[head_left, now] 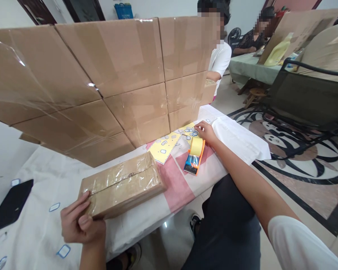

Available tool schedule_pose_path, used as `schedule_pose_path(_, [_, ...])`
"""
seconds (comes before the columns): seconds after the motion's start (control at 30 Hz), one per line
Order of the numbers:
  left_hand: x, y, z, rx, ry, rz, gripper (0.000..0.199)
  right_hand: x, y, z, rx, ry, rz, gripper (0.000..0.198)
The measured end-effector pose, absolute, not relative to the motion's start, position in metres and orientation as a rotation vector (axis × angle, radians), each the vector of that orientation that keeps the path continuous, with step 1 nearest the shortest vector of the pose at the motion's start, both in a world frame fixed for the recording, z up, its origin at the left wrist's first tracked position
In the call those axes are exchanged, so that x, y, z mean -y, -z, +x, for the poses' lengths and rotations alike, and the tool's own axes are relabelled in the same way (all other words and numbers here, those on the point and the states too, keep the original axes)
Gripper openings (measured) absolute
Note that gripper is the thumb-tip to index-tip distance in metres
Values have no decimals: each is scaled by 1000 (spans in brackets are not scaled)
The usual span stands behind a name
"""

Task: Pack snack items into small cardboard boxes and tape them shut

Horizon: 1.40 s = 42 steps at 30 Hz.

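A taped cardboard box (121, 183) lies flat near the table's front edge, clear tape along its top seam. My left hand (83, 221) grips its left end, fingertips on the top face. Farther right, my right hand (205, 132) reaches over a yellow sheet (165, 148) scattered with small blue-edged labels (190, 132). Its thumb and index finger are pinched together; whatever is between them is too small to make out. Just below that hand lies an orange and blue tape dispenser (195, 155) with a yellowish roll.
Stacked cardboard boxes (109, 60) form a wall along the table's back. A black flat object (11, 206) lies at the left on the white and pink cloth (180, 187). Behind the stack sits a person in white (221, 62). A dark folding chair (312, 93) stands at right.
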State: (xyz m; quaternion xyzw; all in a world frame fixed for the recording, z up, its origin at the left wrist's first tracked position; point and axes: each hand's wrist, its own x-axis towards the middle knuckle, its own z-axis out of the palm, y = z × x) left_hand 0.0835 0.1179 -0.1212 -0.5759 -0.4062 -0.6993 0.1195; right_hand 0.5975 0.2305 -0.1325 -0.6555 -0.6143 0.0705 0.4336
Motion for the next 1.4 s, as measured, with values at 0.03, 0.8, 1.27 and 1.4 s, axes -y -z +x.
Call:
schedule_pose_path(0.03, [-118, 120, 84, 1177, 2044, -1682, 25, -231, 132, 598, 1537, -163, -1634, 21])
schedule_pose_path(0.8, [-116, 117, 84, 1151, 2033, -1737, 24, -229, 134, 606, 1584, -228, -1815, 6])
schedule_pose_path(1.27, [-106, 107, 69, 1230, 1786, -1921, 18, -217, 121, 595, 1364, -423, -1546, 9])
schedule_pose_path(1.4, [-99, 46, 76, 1152, 1607, -1781, 13, -210, 103, 586, 1379, -432, -1404, 10])
